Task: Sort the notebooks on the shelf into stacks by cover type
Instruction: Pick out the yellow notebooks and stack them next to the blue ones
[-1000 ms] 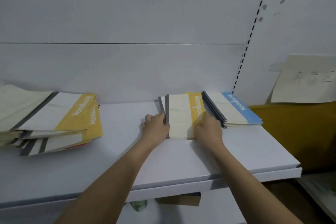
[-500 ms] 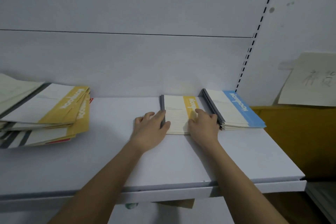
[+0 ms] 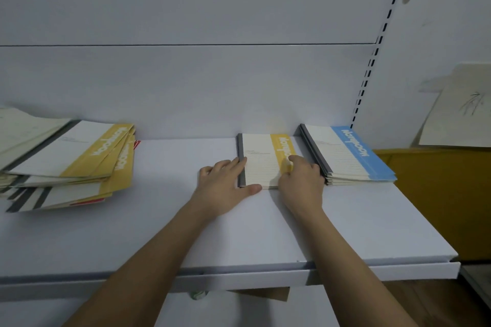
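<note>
the long white laminate shelf (image 3: 159, 233) carried three groups of notebooks. at far left sprawled the largest, a loose fanned heap of cream notebooks with yellow bands and grey spines (image 3: 77, 164), a red edge showing low in it; it looked unsorted, so most of the work seemed left to do. at far right, against the back wall, sat a squared stack of cream notebooks with blue bands and grey spines (image 3: 348, 156), which read as a finished pile for that cover type. just left of it, a small yellow-banded cream notebook with a grey spine (image 3: 261, 162) lay flat; whether it was one book or a thin pile could not be told. it appeared to be the start of the yellow stack.

the left hand (image 3: 225, 186) lay flat on the shelf, fingers spread and holding nothing, its forefinger along the grey spine and its thumb at the near left corner. the right hand (image 3: 301, 180) rested on the near right part of the cover, fingers loosely curled, the forefinger on the yellow band, its far side close against the blue stack. neither hand gripped; both seemed to be squaring the book in place.
</note>
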Demonstrator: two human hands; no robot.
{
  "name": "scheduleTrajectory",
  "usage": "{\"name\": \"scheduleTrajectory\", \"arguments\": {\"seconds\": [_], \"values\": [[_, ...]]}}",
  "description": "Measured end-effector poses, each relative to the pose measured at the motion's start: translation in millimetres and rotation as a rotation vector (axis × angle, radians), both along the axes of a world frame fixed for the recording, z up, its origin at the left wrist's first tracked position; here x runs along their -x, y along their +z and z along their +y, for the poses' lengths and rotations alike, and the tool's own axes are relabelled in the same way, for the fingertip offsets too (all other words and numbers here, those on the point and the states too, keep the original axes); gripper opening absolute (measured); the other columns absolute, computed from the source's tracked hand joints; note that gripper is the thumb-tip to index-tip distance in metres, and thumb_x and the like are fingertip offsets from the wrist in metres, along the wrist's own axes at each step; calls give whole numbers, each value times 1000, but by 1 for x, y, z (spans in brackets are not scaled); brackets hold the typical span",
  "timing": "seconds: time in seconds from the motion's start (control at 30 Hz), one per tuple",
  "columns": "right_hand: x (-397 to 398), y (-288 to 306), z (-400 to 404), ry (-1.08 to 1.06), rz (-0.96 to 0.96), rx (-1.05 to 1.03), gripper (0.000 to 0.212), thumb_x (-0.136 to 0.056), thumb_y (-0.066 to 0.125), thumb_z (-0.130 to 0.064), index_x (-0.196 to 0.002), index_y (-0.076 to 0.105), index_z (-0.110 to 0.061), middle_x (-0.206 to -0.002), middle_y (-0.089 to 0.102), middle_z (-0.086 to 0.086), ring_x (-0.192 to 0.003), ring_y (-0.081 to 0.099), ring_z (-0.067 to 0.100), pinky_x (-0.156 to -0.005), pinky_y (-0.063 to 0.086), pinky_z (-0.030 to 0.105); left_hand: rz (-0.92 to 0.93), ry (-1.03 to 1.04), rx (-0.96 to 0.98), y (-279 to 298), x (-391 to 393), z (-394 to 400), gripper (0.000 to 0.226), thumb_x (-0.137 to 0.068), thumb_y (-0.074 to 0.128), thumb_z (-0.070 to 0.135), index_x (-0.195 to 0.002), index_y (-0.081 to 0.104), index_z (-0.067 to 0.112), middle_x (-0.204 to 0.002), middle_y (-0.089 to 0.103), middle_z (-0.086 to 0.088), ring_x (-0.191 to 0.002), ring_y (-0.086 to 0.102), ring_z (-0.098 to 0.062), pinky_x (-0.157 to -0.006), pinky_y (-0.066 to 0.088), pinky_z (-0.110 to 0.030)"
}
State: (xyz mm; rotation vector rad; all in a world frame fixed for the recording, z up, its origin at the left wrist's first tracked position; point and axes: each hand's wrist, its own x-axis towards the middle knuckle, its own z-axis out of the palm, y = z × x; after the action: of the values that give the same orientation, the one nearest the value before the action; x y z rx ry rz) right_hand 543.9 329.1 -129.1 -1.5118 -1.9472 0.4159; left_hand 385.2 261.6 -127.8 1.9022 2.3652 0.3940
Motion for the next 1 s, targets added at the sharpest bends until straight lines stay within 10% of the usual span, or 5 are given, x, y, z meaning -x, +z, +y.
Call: {"name": "scheduleTrajectory", "arguments": {"seconds": [0.5,0.67,1.0], "values": [[-2,0,-2,4,234,-214,40,-84,47,3,-123,55,-2,-122,58,13,-118,43,30,-94,36,35,-113,-6,-64,7,-2,-7,82,-81,55,72,-151,25,42,-155,31,16,-144,22,-9,-113,15,-36],[5,5,-25,228,167,-453,39,-76,51,6,-111,62,-6,-114,60,9,-106,49,28,-89,43,37,-76,-25,-164,26,10,-44,55,-91,50,63,-140,45,39,-148,43,15,-140,30,-10,-113,20,-36],[107,33,-100,682,11,-305,30,-95,48,-15,-124,58,-16,-122,57,0,-113,48,21,-91,42,32,-20,298,-285,69,130,-151,33,-92,46,52,-112,66,35,-123,63,12,-122,49,-20,-100,37,-37]]}}
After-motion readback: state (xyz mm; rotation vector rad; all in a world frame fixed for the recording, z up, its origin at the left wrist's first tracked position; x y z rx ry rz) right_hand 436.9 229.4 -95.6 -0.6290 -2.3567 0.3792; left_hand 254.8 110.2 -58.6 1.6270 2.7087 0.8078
